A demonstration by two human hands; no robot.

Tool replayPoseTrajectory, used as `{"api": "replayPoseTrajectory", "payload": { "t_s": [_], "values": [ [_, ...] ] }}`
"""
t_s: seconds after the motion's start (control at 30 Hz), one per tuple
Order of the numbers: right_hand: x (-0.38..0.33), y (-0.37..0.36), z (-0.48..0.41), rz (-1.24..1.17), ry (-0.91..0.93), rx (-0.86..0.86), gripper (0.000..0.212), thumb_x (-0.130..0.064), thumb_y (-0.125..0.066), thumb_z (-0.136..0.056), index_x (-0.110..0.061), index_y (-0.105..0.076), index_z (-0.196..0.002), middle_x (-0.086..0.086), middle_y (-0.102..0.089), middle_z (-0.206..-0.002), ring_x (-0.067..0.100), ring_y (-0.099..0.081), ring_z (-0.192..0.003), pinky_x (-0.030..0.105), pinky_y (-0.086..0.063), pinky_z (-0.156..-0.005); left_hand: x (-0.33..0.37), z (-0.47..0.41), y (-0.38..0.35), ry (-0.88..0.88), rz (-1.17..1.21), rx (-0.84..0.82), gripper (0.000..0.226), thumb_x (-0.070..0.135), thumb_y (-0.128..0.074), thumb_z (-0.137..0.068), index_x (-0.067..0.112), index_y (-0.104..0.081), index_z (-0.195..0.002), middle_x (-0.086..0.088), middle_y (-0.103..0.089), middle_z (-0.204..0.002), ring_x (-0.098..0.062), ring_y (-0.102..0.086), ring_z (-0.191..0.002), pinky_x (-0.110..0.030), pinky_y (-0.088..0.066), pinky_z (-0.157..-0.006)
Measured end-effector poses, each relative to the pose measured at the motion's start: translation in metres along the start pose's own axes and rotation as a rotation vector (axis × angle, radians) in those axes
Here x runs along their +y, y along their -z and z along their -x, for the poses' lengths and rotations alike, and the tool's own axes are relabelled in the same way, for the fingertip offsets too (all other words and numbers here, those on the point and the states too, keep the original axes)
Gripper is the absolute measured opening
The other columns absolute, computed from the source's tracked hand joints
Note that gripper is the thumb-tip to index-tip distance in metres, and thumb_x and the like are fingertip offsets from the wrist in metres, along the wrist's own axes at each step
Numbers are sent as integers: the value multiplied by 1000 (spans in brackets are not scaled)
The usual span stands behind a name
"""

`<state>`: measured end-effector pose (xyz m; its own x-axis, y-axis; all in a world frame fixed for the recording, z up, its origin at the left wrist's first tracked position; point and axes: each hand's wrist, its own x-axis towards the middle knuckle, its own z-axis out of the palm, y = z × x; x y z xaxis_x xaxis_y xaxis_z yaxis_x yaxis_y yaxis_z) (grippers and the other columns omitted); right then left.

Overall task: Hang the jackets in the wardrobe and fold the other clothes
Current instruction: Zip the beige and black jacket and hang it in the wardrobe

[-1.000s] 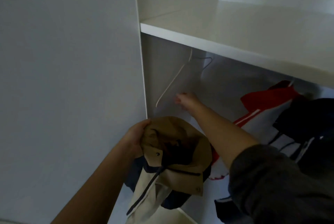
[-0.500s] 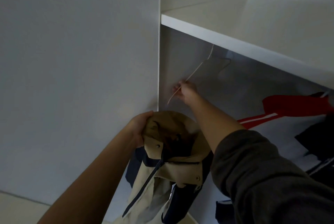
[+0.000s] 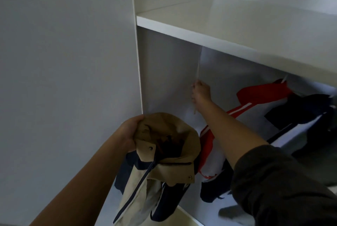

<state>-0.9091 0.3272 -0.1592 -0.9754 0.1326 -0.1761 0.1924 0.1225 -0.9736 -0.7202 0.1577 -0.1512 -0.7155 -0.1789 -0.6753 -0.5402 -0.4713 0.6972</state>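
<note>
My left hand grips a tan, cream and navy jacket by its hood, in front of the open white wardrobe; the jacket hangs down from my grip. Deep inside the wardrobe, my right hand holds a thin white hanger that now shows edge-on, running up towards the underside of the shelf. Its hook and the rail are hidden behind the shelf edge. A red and white jacket and a dark navy jacket hang to the right.
The wardrobe's white side panel stands just left of my hands, with a plain wall beyond it. A wide white shelf tops the hanging space. Dark clothing hangs low behind my right forearm.
My right hand has closed on the hanger and turned it from side-on to edge-on. The view has shifted left, moving the wardrobe rightward in frame. The left hand keeps the jacket.
</note>
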Motion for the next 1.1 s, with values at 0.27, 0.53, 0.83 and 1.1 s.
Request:
{"api": "replayPoseTrajectory", "payload": {
  "t_s": [0.27,0.53,0.83,1.1],
  "values": [
    [2,43,128,-233,-120,-70,36,-26,-35,-103,-16,-44,-69,-4,-34,-49,6,-27,-33,16,-18,-33,-7,32,12,-16,-79,-160,29,32,-52,-95,6,-63,-92,-13,-69,-62,-26,-67,-56,-32,-54,-42],
    [55,80,293,-215,-159,-146,43,-26,-37,-101,-19,-34,-59,-8,-29,-42,6,-22,-33,17,-16,-35,-35,71,56,0,-189,-244,31,37,-54,-91,7,-63,-92,-11,-69,-64,-27,-63,-67,-33,-54,-42],
    [68,127,391,-331,72,-60,44,-17,-46,-98,-20,-39,-55,-6,-32,-45,8,-24,-37,19,-21,-36,-56,127,52,-23,-311,-384,31,32,-48,-96,7,-60,-84,-9,-67,-55,-21,-65,-43,-30,-51,-37],
    [6,149,382,2,193,283,40,-29,-50,-96,-18,-35,-62,-3,-30,-49,11,-27,-43,24,-25,-44,-72,158,36,-48,-372,-399,27,32,-56,-93,6,-63,-89,-11,-69,-63,-26,-63,-70,-32,-53,-47]
  ]
}}
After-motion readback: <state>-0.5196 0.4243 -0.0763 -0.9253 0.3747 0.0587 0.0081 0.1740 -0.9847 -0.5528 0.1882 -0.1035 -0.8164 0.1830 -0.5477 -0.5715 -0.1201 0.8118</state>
